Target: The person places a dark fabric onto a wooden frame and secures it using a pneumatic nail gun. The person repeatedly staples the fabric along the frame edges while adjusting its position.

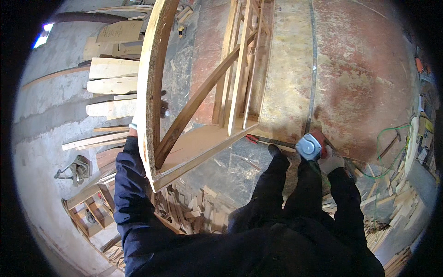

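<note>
- Our right hand [328,159] closes its grip around a grey tape measure [308,147], low against the large reddish board [364,74].
- Our left hand [134,127] reaches behind the curved wooden frame [150,92]; we cannot tell its grip.
- Planks [110,76] lean on the wall to the left; offcuts [194,207] litter the floor.

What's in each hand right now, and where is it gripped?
Right hand grips a tape measure by its case. Left hand, mostly hidden, appears to steady the wooden frame.
</note>
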Motion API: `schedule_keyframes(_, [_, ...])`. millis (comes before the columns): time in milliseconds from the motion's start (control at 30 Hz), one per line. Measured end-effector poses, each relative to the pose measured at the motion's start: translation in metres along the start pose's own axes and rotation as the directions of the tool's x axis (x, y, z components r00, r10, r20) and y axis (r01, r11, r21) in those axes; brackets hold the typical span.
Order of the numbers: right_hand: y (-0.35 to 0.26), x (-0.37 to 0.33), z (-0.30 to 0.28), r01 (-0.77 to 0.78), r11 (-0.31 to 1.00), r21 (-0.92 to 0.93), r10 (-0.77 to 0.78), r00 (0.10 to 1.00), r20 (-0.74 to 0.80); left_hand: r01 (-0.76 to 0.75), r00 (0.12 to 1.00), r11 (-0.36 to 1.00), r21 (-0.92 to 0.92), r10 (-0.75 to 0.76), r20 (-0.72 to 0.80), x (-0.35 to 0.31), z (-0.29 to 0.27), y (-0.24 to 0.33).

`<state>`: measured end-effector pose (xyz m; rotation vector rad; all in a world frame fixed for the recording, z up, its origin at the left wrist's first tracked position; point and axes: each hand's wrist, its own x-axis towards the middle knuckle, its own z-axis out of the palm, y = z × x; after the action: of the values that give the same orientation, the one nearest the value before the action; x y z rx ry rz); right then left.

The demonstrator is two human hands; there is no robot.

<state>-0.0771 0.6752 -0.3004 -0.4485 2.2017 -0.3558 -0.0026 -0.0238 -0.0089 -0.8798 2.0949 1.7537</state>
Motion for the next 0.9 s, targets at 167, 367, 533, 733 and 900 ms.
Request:
schedule_keyframes(167, [0.111,-0.026,0.049,-0.481,0.877,-0.001,0.479,0.872,0.097,-0.013,0.924,1.0,0.004,0.014,-0.383,-0.032,0.016,0.05])
schedule_keyframes(367, [0.236,-0.107,0.101,-0.622,0.757,0.199,0.554,0.773,0.308,-0.048,0.869,0.988,0.145,0.113,-0.482,-0.065,0.099,0.108])
schedule_keyframes(533, [0.276,-0.131,0.123,-0.674,0.639,0.371,0.504,0.731,0.46,-0.052,0.727,0.864,0.5,0.377,-0.574,-0.056,0.15,0.106])
schedule_keyframes(733, [0.298,-0.091,0.121,-0.628,0.598,0.498,0.404,0.773,0.489,-0.099,0.681,0.945,0.312,0.292,-0.671,-0.052,0.148,0.102])
schedule_keyframes(900, [0.312,-0.028,0.098,-0.492,0.506,0.709,0.217,0.868,0.447,-0.078,0.645,0.944,0.321,0.293,-0.706,-0.053,0.148,0.101])
